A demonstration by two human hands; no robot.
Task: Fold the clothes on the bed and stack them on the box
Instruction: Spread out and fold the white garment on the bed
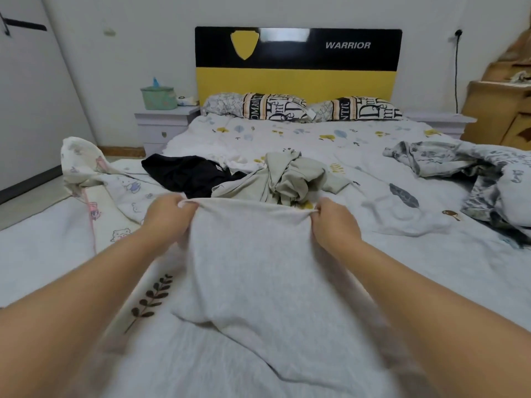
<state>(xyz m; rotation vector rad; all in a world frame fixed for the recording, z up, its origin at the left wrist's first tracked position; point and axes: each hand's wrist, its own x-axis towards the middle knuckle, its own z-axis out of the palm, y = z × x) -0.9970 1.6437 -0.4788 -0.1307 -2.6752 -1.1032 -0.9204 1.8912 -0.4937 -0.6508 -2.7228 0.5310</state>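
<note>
Both forearms reach fwd over the bed (pixel 359 145), roughly parallel, wrists level. Left hand (pixel 166 216) & right hand (pixel 334 222) each pinch a top corner of a light grey garment (pixel 253 268); fingers (pixel 188 203) curled tight round the bunched edge on the left, same on the right, so the top hem is stretched taut btw them. The garment hangs from that edge & drapes down toward the camera, lower part lying on the sheet in the foreground. Just behind the hands: a crumpled beige-grey garment (pixel 290 176), w/ a black garment (pixel 186 173) touching it on its left & a bit of white cloth (pixel 238 162) btw/behind them. A cartoon-print blanket (pixel 115 179) is heaped at the bed's left edge; a grey patterned quilt (pixel 474 170) is rumpled on the right side, well apart from the hands. Two lettered pillows (pixel 273 107) lie against the black-&-yellow headboard (pixel 298 64). Left of the bed, a nightstand (pixel 163 122) carries a green tissue box (pixel 158 97). Wooden furniture (pixel 500 107) stands at the far right. Nothing sits btw the hands & the pile.
</note>
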